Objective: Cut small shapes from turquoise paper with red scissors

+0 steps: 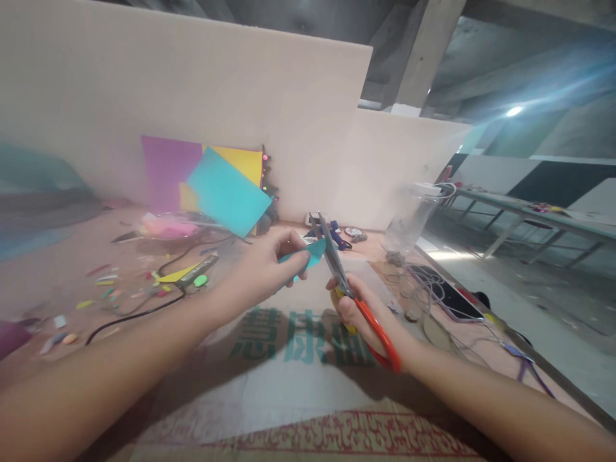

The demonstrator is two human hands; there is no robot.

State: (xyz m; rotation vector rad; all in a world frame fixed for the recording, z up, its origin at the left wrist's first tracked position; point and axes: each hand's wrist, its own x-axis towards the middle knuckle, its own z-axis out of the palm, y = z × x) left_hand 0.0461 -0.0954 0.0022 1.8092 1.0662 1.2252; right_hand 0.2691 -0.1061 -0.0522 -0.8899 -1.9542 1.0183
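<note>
- Okay, nearest: a cardboard sheet (289,385) with green printed characters lies flat on the table under both forearms.
- right hand (359,307): closed through the orange handles of the scissors (337,263), firm grip. Handles trail toward 5 o'clock and the blades run up toward 11 o'clock.
- Blade gap: too blurred to tell how far the blades stand apart.
- left hand (262,269): thumb and fingers pinched together on the teal paper piece (312,252), held up off the table.
- Key relation: the paper sits at 9 o'clock of the blades and touches them. Its free edge points to 3 o'clock, into the scissors. Its long axis runs roughly 9-to-3, crossing the blade line.
- The pinch is on the far-left end of the piece, so the fingers sit near the blades but apart from them. The left hand is the nearer one to the paper.
- Left of the hands, at 9 o'clock: coloured scraps (103,282) and a black cable (144,311) on the tabletop.
- At 2 o'clock: a clear plastic jar (409,221), upright, with loose wires around it.
- Far, at 11 o'clock: teal sheet (228,192), purple sheet (166,170) and yellow sheet (240,163) leaning on the white board (192,83).
</note>
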